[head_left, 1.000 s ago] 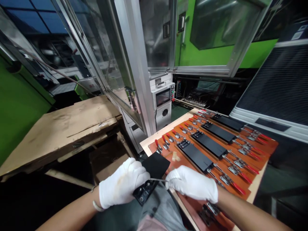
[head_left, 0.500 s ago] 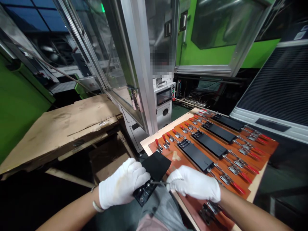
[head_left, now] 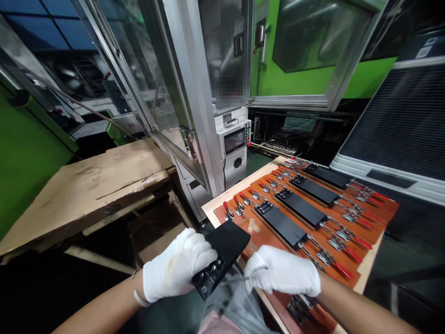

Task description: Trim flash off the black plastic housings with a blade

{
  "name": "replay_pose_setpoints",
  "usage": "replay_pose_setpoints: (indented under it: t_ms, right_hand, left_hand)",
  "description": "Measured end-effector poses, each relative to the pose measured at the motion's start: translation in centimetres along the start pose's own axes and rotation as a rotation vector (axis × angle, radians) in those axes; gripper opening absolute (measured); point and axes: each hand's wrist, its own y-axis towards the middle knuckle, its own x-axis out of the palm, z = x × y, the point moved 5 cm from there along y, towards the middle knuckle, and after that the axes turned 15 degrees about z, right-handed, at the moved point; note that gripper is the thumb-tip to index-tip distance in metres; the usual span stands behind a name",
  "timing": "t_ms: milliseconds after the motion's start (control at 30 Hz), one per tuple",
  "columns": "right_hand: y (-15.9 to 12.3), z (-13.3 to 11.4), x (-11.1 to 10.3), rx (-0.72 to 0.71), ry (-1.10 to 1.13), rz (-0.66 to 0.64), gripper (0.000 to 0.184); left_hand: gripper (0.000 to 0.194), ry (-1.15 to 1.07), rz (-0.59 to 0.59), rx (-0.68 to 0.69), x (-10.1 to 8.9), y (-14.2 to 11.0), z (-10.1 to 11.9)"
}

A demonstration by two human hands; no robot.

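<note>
My left hand (head_left: 181,269), in a white glove, is closed around a black rectangular panel (head_left: 229,241). The panel is held tilted above my lap, and round metal inserts show along its near end. A thin grey metal rod-like tool (head_left: 233,281) sticks out leftward from my gloved right hand (head_left: 281,271), whose fingers pinch it. Its tip lies beside the panel's near right edge; blur hides whether they touch. Most of the tool's handle is hidden in the glove.
On the orange fixture board (head_left: 250,241) at right lie several black panels (head_left: 281,223), held by red-handled toggle clamps (head_left: 342,269). A cardboard-covered table (head_left: 86,185) stands at left. Ahead are a framed clear door (head_left: 194,93) and a white control box (head_left: 233,139).
My right hand has moved slightly right and down, drawing the tool's tip away from the metal inserts to the panel's edge. My left hand keeps its hold, the panel turned slightly.
</note>
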Motion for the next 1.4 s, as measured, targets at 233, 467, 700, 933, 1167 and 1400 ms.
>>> replay_pose_setpoints:
  t_ms: [233,467,700,933,1167,1400]
  right_hand:
    - [1.5,-1.5,-3.5,-0.164,-0.066,0.356,0.025]
    - [2.2,0.1,-0.7,0.066,-0.232,-0.053,0.037]
    - [1.4,2.8,1.6,0.153,0.072,-0.138,0.042]
    - [1.0,4.3,2.1,0.171,0.745,0.174,0.038]
    - [2.0,3.8,4.6,0.06,0.969,0.222,0.035]
    - [3.7,2.7,8.8,-0.035,1.093,0.233,0.046]
  left_hand:
    - [0.011,-0.043,-0.065,0.254,-0.6,0.9,2.2]
    - [0.008,-0.227,-0.053,0.369,-0.9,1.2,4.2]
    - [0.015,-0.431,0.08,0.215,-1.7,1.1,2.0]
    - [0.041,-0.995,0.494,-0.887,6.1,-4.8,-3.6]
    - [0.049,-1.034,0.22,-0.811,3.6,-3.4,-1.9]
    - [0.06,-0.892,0.268,-1.122,-0.7,-6.5,-4.8]
